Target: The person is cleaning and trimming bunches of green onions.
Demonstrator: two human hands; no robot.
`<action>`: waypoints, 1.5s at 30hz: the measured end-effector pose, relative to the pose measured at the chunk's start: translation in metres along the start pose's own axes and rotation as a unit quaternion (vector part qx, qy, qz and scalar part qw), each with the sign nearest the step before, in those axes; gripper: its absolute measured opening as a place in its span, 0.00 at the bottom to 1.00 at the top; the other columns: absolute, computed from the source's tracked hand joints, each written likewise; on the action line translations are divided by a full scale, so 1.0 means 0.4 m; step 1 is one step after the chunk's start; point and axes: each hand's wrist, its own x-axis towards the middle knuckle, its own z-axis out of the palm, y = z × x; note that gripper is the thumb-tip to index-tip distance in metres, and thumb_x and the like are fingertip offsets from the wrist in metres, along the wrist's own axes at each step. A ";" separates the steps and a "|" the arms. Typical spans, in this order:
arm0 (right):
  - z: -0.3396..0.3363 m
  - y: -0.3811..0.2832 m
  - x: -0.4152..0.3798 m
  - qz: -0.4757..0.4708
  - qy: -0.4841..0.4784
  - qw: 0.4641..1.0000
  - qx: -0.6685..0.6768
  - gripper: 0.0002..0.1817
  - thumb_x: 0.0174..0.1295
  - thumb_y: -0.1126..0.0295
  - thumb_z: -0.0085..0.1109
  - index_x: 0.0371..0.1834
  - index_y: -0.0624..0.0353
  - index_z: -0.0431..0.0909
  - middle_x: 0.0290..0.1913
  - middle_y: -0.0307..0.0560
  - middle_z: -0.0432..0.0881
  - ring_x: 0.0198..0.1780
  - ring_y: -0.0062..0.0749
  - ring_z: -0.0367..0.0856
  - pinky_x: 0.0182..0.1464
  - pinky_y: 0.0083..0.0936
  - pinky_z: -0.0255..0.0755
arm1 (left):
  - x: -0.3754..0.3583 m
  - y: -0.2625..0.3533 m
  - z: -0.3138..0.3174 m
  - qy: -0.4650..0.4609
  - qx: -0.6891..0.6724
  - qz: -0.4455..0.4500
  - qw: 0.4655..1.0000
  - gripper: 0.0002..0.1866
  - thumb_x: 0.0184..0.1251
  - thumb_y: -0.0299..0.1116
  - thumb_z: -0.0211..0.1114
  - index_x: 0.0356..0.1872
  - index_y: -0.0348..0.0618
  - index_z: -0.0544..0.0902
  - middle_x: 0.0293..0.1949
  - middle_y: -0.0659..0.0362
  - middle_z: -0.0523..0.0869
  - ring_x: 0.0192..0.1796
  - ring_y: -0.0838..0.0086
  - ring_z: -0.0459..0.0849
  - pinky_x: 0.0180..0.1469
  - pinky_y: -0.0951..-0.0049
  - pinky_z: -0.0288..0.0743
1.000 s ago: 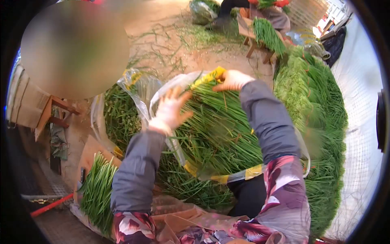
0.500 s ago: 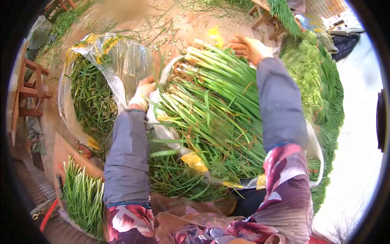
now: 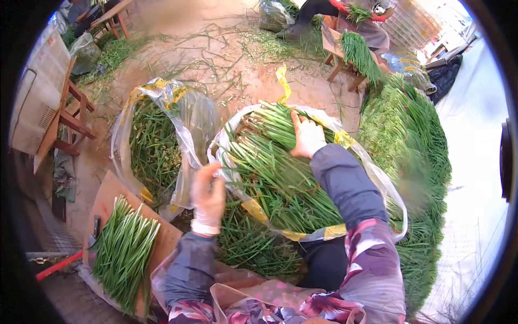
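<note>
A clear plastic bag (image 3: 398, 210) with yellow tape on its rim stands open in front of me, filled with long garlic chives (image 3: 280, 175) whose pale root ends point to the upper left. On top of them, toward the far side, my right hand (image 3: 307, 135) lies with fingers spread and thumb apart. My left hand (image 3: 208, 200), somewhat blurred, is at the bag's left rim with fingers curled and the tips at the plastic edge. Trimmed chives (image 3: 127, 251) rest on a wooden board (image 3: 108, 197) at lower left, next to a dark-handled knife (image 3: 97, 225).
A second plastic bag (image 3: 190, 148) of leafy scraps stands to the left. Along the right runs a long heap of bundled chives (image 3: 415, 129). At the top, a co-worker with red sleeves (image 3: 340, 6) holds greens behind a wooden stool (image 3: 337, 70). Scraps litter the floor.
My right hand has come down and inward from the far rim onto the chives. My left hand has moved down along the left rim. The view has tilted up, showing the co-worker.
</note>
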 end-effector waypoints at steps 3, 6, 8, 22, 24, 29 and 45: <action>-0.009 -0.001 0.023 0.070 -0.054 0.996 0.028 0.58 0.34 0.58 0.74 0.73 0.58 0.52 0.52 0.58 0.78 0.56 0.51 0.75 0.56 0.39 0.72 | -0.006 0.094 0.118 -0.111 -0.041 0.080 0.990 0.18 0.55 0.20 0.65 0.49 0.40 0.80 0.50 0.50 0.82 0.55 0.58 0.80 0.58 0.66 0.72; -0.035 0.061 -0.040 -0.008 0.113 0.992 0.058 0.53 0.37 0.62 0.71 0.72 0.56 0.56 0.43 0.56 0.82 0.47 0.49 0.82 0.48 0.42 0.76 | -0.039 0.056 0.175 -0.177 -0.150 -0.056 0.971 0.20 0.58 0.24 0.67 0.53 0.39 0.78 0.53 0.51 0.81 0.57 0.61 0.79 0.60 0.67 0.71; -0.160 0.109 -0.133 0.056 0.059 0.980 0.183 0.52 0.36 0.63 0.70 0.70 0.63 0.56 0.49 0.63 0.81 0.51 0.51 0.81 0.53 0.37 0.75 | -0.048 0.031 0.166 -0.163 -0.277 -0.182 0.929 0.25 0.59 0.26 0.69 0.58 0.38 0.75 0.57 0.53 0.79 0.60 0.64 0.76 0.62 0.66 0.69; -0.116 0.108 -0.505 -0.150 0.130 0.961 0.193 0.64 0.32 0.50 0.78 0.71 0.69 0.51 0.60 0.66 0.70 0.61 0.54 0.71 0.64 0.40 0.64 | -0.162 0.010 0.198 -0.018 -0.597 -0.351 0.721 0.33 0.55 0.34 0.73 0.63 0.48 0.70 0.59 0.58 0.77 0.61 0.62 0.74 0.63 0.52 0.68; -0.153 0.086 -0.517 -0.142 0.175 0.958 0.176 0.67 0.32 0.46 0.78 0.73 0.67 0.48 0.64 0.67 0.65 0.66 0.56 0.65 0.67 0.42 0.59 | -0.166 0.023 0.198 -0.012 -0.588 -0.350 0.729 0.32 0.56 0.34 0.73 0.63 0.47 0.71 0.59 0.58 0.77 0.61 0.62 0.74 0.62 0.53 0.68; -0.048 -0.037 -0.512 -0.137 0.092 0.979 0.121 0.73 0.26 0.42 0.79 0.75 0.58 0.43 0.72 0.63 0.54 0.73 0.57 0.53 0.71 0.56 0.47 | -0.145 0.146 0.194 0.040 -0.595 -0.393 0.700 0.27 0.57 0.28 0.70 0.59 0.49 0.74 0.56 0.61 0.79 0.58 0.66 0.76 0.61 0.55 0.69; -0.631 0.251 -0.822 -0.130 0.433 0.736 0.504 0.27 0.47 0.73 0.75 0.53 0.59 0.75 0.46 0.40 0.82 0.47 0.29 0.81 0.53 0.29 0.75 | -0.016 0.515 -0.126 -0.135 -0.379 -0.038 0.915 0.35 0.61 0.25 0.65 0.70 0.42 0.63 0.70 0.47 0.65 0.72 0.61 0.61 0.69 0.63 0.60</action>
